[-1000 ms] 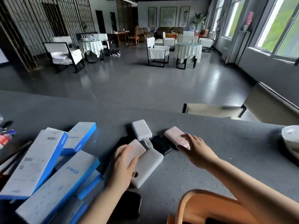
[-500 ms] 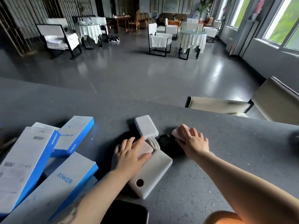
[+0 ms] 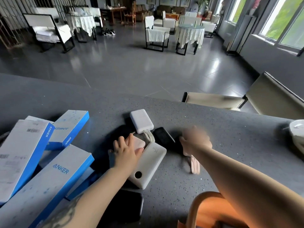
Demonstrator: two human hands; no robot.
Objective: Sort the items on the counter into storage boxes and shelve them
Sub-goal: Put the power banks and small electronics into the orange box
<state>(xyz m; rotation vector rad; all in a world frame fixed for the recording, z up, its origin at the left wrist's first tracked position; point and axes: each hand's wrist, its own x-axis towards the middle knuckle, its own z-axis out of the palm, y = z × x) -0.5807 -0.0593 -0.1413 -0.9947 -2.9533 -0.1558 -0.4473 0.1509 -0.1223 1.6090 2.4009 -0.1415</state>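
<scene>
Several power banks lie on the grey counter [image 3: 233, 145]. My left hand [image 3: 125, 153] rests flat on a pale pink power bank [image 3: 140, 143], thumb against a long white power bank [image 3: 148, 167]. Beyond them lie a white power bank with a cable [image 3: 141, 120] and a black one [image 3: 163, 137]. My right hand [image 3: 195, 140], blurred by motion, grips a pink power bank [image 3: 195, 165], which shows below the wrist just above the counter. An orange basket [image 3: 196, 209] sits at the bottom edge under my right forearm.
Several blue-and-white Anker boxes [image 3: 49, 183] are piled at the left. A black device [image 3: 126, 208] lies near the front edge. A white bowl [image 3: 297, 130] stands at the far right. Beyond the counter are a chair [image 3: 213, 100] and the floor.
My right hand has closed on the pink power bank and pulled it off the counter toward me. My left hand stays on the pale pink power bank. The view has tilted down.
</scene>
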